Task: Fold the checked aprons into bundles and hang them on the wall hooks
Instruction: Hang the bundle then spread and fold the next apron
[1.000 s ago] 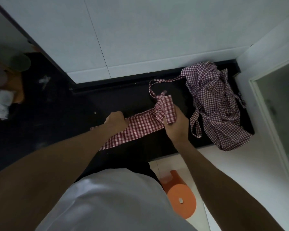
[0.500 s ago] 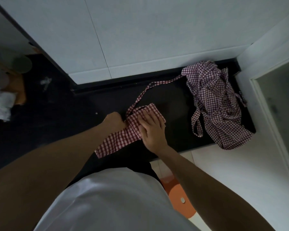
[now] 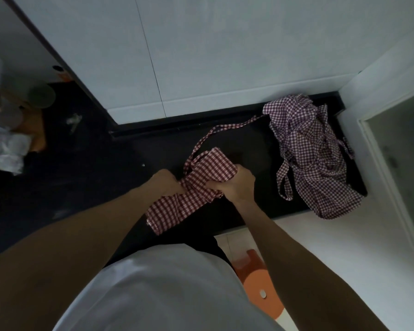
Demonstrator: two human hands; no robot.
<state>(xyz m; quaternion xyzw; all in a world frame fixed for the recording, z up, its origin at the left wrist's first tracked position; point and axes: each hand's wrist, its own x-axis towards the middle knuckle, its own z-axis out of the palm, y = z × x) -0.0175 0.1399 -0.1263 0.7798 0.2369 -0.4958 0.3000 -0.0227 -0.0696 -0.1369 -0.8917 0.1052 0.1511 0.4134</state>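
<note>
Head view: both hands, left hand [image 3: 166,182] and right hand [image 3: 234,185], clamp the red checked apron [image 3: 202,185], mid-fold; next, wrap the strap [image 3: 202,142] trailing toward 1 o'clock.

Red-white checked apron [image 3: 177,206]; purple-white checked apron pile [image 3: 313,158] (on black counter [image 3: 153,149]); orange stool [image 3: 261,295].

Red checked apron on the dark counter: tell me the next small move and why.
Probably roll the folded end once more toward the left hand. The right hand grips the fold of the red checked cloth apron, but a flat tail still trails toward the body and the thin strap lies loose on the dark counter.
</note>
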